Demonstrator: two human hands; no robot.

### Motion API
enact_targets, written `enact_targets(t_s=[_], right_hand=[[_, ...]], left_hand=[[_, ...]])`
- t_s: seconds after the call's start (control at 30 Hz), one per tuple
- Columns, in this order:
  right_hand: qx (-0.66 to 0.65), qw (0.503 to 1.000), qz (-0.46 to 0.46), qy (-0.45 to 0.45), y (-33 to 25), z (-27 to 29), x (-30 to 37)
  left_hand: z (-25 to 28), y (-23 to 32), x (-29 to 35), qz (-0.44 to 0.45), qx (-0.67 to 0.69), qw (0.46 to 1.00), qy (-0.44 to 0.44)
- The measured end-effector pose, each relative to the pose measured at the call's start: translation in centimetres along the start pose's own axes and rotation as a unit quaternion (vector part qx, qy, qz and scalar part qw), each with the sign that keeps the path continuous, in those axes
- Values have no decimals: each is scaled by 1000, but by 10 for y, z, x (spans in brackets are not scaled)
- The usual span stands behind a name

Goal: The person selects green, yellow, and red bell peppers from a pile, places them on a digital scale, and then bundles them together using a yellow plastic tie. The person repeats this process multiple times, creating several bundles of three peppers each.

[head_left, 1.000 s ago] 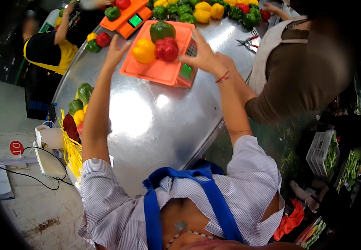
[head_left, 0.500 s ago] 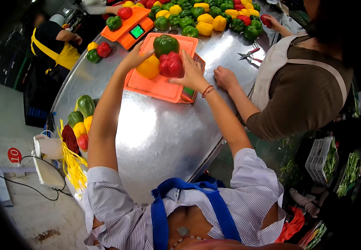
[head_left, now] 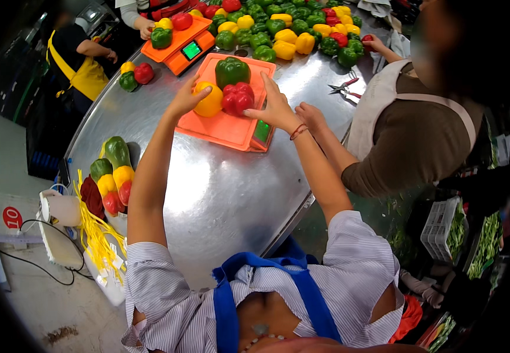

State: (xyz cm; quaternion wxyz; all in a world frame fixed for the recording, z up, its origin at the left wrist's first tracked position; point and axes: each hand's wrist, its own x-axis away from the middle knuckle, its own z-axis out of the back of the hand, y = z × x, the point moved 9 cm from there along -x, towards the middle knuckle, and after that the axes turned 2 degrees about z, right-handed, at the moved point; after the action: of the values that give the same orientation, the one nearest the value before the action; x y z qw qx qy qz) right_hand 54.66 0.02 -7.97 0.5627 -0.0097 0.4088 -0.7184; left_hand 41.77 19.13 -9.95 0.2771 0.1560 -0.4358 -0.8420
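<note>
An orange tray-topped scale (head_left: 205, 126) stands on the metal table, its lit green display partly showing at the right corner. Together on its tray sit a green bell pepper (head_left: 232, 72), a yellow bell pepper (head_left: 208, 101) and a red bell pepper (head_left: 238, 98). On the left, my left hand (head_left: 188, 97) is open, its fingers apart beside the yellow pepper. My right hand (head_left: 275, 108) is open too, with fingers spread and the thumb at the red pepper's lower edge; whether it touches is hard to tell.
Beyond lies a big heap of peppers (head_left: 284, 35). A second orange scale (head_left: 185, 52) carries peppers. Red-handled cutters (head_left: 344, 88) lie near a co-worker's hand (head_left: 311, 115), close to my right forearm. Bundled peppers (head_left: 114, 176) and yellow ties (head_left: 93, 229) are at left.
The view has shifted slightly. My hands stay around the peppers, with the right fingers spread a little wider. The co-worker's near hand has come closer to my right wrist.
</note>
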Motion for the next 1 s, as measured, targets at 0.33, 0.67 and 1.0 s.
enact_targets(t_s=[0.33,0.67,1.0], right_hand=[[-347,933,-79,54,72,23,-66],[221,945,-151,-189,296,-20,-170],[319,916,-92,-226,299,-51,-183]], left_hand=[[29,26,-8,-34,-144,989,1],[-18,25,4,-3,-129,987,-98],[-15,31,4,50,-131,988,-67]])
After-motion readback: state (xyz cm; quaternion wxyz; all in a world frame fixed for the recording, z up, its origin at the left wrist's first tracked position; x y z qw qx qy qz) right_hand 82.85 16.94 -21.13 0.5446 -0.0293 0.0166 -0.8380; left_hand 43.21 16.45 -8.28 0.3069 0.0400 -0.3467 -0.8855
